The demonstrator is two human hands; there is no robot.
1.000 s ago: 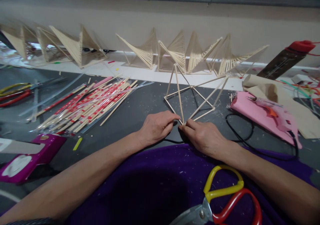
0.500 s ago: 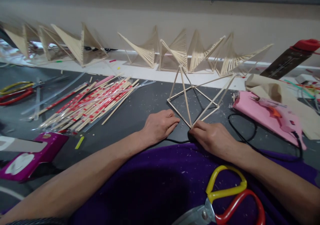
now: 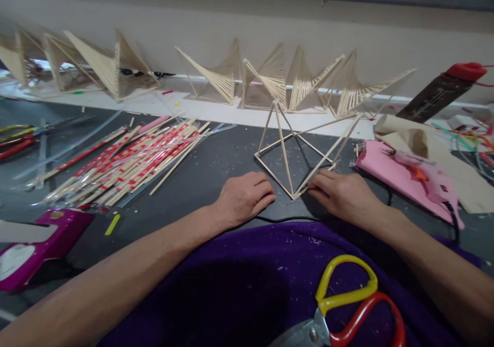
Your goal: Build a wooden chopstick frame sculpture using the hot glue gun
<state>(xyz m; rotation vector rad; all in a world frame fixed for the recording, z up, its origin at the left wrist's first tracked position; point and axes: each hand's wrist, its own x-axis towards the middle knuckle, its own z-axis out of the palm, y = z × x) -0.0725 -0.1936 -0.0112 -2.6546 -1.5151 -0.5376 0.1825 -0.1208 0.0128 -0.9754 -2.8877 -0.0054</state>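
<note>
A frame of thin wooden sticks (image 3: 297,146) stands on the dark table (image 3: 208,177), its near corner pointing at me. My left hand (image 3: 244,198) rests palm down just left of that corner, fingers loosely curled, holding nothing I can see. My right hand (image 3: 342,194) lies on the right side of the corner with its fingertips on the frame's lower right stick.
A pile of wrapped chopsticks (image 3: 131,159) lies to the left. Finished stick models (image 3: 270,79) line the white ledge at the back. A pink glue gun (image 3: 412,174) with a black cord lies right. Scissors (image 3: 343,311) with yellow and red handles rest on my purple lap.
My right hand has slid right, from the frame's near corner to its lower right stick. The left hand let go of the corner and now rests beside it.
</note>
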